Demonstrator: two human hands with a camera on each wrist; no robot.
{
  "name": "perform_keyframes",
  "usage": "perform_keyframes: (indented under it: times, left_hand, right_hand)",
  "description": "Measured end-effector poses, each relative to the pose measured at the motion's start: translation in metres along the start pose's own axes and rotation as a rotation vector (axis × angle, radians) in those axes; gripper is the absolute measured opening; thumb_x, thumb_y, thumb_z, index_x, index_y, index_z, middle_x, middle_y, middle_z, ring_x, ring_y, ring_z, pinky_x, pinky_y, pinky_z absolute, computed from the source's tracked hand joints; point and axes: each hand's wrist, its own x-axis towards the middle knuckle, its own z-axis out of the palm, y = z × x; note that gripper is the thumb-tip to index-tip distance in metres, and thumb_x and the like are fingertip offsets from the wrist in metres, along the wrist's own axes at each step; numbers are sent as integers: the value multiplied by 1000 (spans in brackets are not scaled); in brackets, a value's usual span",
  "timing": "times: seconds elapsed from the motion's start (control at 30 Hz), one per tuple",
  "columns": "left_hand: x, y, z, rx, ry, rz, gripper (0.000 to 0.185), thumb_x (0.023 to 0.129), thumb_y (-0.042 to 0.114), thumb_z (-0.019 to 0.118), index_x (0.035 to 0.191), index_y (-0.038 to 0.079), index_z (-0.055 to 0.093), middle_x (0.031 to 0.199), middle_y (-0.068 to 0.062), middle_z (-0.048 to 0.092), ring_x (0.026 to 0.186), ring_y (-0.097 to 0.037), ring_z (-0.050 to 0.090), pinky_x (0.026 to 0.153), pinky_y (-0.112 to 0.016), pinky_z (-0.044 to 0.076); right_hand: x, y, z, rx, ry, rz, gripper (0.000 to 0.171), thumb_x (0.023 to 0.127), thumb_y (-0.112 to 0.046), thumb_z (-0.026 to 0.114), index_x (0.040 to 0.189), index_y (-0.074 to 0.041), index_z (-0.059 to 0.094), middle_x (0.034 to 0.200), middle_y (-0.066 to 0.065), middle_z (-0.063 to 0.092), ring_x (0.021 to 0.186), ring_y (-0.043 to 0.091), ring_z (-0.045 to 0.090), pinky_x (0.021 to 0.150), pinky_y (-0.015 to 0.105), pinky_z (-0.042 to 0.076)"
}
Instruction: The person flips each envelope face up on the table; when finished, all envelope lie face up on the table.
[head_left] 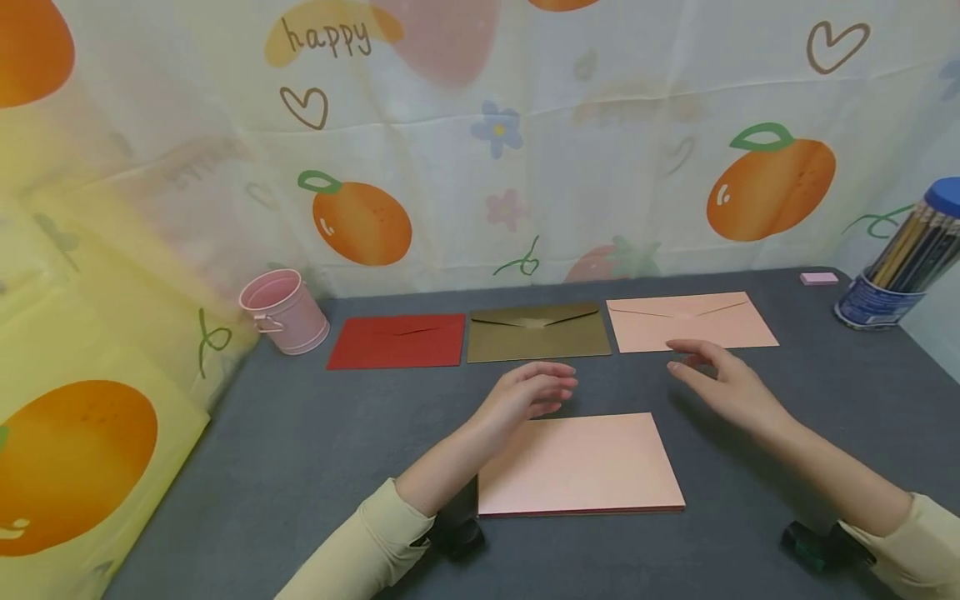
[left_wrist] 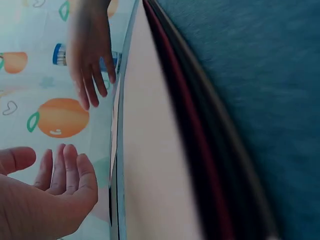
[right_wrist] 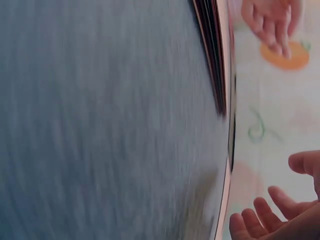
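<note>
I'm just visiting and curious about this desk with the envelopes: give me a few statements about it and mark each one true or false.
1. Three envelopes lie in a row at the back: a red envelope, an olive envelope and a pink envelope. True.
2. The left hand grips the red envelope. False: it hovers with relaxed fingers, holding nothing, above the far edge of the pink stack.
3. The right hand holds nothing. True.
4. The pink bucket stands at the right end of the row. False: it stands at the left, beside the red envelope.
5. The pencil tin lies empty on its side. False: it stands upright with pencils in it.
</note>
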Motion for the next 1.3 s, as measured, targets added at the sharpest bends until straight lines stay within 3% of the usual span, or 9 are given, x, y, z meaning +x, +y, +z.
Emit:
perform_keyframes:
  times: [0.27, 0.43, 0.57, 0.77, 0.9, 1.0, 1.3]
  left_hand:
    - [-25, -7, -15, 226, -117, 64, 37, 98, 20, 57, 130, 1, 57, 128, -11, 61, 120, -26, 57, 101, -39, 45]
    - [-43, -11, -26, 577, -186, 132, 46, 97, 30, 59, 138, 10, 52, 137, -3, 55, 128, -18, 49, 106, -40, 39]
    - [-56, -12, -34, 876, -265, 181, 66, 92, 44, 63, 147, 16, 42, 149, 3, 43, 139, -14, 35, 112, -42, 30]
    - [-68, -16, -46, 1139, -374, 241, 90, 86, 55, 67, 155, 15, 26, 161, -4, 18, 149, -21, 8, 117, -46, 16]
    - [-71, -19, -51, 1250, -396, 254, 98, 82, 58, 70, 156, 16, 22, 162, -6, 12, 149, -23, 4, 118, -44, 11]
    - [-72, -20, -54, 1285, -413, 245, 102, 80, 60, 70, 157, 16, 19, 163, -6, 9, 149, -23, 3, 119, -42, 9]
    - [-72, -24, -58, 1320, -431, 280, 101, 82, 57, 71, 156, 14, 19, 163, -5, 8, 149, -23, 4, 119, -41, 11]
  right_hand:
    - [-19, -18, 29, -66, -101, -159, 48, 98, -35, 59, 139, -11, 51, 137, 13, 49, 124, 39, 49, 96, 58, 43]
    - [-27, -22, 39, -147, -173, -335, 45, 95, -37, 63, 133, -15, 57, 133, 1, 54, 123, 25, 51, 95, 51, 45]
    - [-34, -20, 42, -241, -291, -425, 57, 92, -47, 63, 139, -15, 53, 142, 4, 47, 130, 27, 44, 98, 55, 41]
    - [-41, -16, 43, -303, -415, -468, 85, 85, -61, 64, 152, -18, 35, 157, 6, 28, 142, 31, 28, 102, 61, 34]
    - [-43, -14, 44, -319, -439, -520, 93, 82, -60, 68, 155, -17, 28, 159, 8, 23, 144, 33, 23, 117, 34, 12]
    - [-43, -13, 43, -314, -450, -549, 96, 82, -58, 69, 155, -14, 25, 160, 13, 21, 144, 35, 20, 110, 14, -8]
    - [-41, -11, 41, -321, -468, -540, 97, 83, -60, 67, 156, -15, 22, 160, 14, 19, 145, 34, 19, 107, 11, -11]
